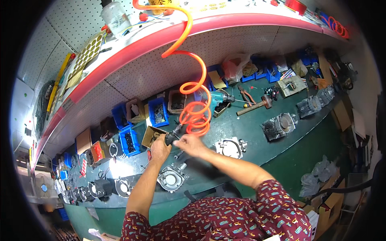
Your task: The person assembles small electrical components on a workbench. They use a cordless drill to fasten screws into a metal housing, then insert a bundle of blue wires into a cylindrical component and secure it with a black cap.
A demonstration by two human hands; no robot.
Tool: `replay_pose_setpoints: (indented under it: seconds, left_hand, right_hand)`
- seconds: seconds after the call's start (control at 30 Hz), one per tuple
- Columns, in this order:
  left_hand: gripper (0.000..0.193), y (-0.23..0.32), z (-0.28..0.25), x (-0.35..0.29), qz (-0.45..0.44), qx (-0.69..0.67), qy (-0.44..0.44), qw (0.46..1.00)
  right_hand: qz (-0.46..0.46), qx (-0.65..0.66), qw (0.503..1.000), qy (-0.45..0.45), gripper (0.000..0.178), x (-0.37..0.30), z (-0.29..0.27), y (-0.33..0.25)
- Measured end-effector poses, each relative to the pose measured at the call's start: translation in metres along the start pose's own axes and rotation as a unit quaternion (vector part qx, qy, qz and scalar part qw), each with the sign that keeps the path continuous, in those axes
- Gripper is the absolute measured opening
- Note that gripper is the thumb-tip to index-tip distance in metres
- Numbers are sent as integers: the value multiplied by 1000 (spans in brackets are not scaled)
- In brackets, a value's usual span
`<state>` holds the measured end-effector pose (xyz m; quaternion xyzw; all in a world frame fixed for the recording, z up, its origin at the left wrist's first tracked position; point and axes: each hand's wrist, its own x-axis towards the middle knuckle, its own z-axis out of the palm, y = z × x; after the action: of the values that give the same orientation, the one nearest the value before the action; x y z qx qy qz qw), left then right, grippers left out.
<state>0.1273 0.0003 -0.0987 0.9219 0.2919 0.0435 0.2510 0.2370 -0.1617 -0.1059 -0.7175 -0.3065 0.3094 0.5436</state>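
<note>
My left hand [161, 148] is wrapped round a black pneumatic screwdriver [172, 138], held above the bench. An orange coiled air hose [197, 120] hangs down to its upper end. My right hand [192, 145] is closed right beside the tool, fingers pinched together; what they hold, if anything, is too small to make out. Below my hands lies a silver metal motor housing [172, 179] with a round opening. Another silver housing part [230, 148], with a dark ring-shaped line, rests to the right of my right forearm.
Blue bins of small parts [158, 112] and a cardboard box [152, 135] line the back. A teal power drill [219, 97], pliers [246, 95] and a hammer [257, 106] lie behind. Finned motor housings [278, 127] stand right; several more stand left. A red-edged shelf [225, 21] overhangs.
</note>
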Motion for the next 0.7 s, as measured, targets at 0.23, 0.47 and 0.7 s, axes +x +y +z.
replay_pose_setpoints:
  seconds: [0.23,0.47,0.7]
  left_hand:
    - [30,-18,-10,-36,48,-37,104,993]
    - [34,-39,-9,-53,56,-72,151,984]
    - [30,-8,1,-41,87,-68,171,979]
  right_hand:
    - [-21,-20,996,84,44,-9,78,-20]
    - [31,-157,983,94,45,-29,93,-71]
    - [195,311,921,127,40,-7,102,-29]
